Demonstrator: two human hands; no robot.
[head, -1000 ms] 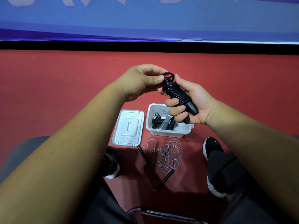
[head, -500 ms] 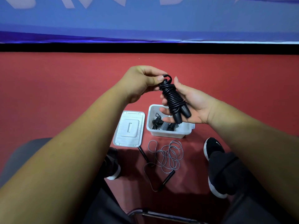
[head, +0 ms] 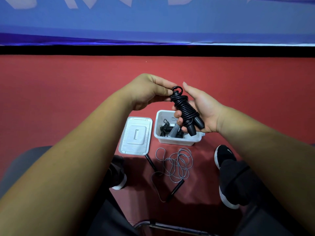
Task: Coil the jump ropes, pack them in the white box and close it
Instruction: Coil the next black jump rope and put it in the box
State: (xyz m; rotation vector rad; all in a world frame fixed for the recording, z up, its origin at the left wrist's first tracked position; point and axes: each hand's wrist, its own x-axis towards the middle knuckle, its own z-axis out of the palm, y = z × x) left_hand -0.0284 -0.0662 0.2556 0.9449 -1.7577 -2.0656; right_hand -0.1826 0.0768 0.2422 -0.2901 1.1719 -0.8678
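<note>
Above the white box (head: 179,142), the left hand (head: 148,91) pinches the top end of the wound black jump rope (head: 185,111) while the right hand (head: 204,106) curls round it. If that end slips out, the coils can spring open and the rope may not fit in the box

One box (head: 179,142), one lid (head: 135,135); two ropes (head: 185,109) (head: 177,163) outside; two hands (head: 148,91) (head: 205,108).
</note>
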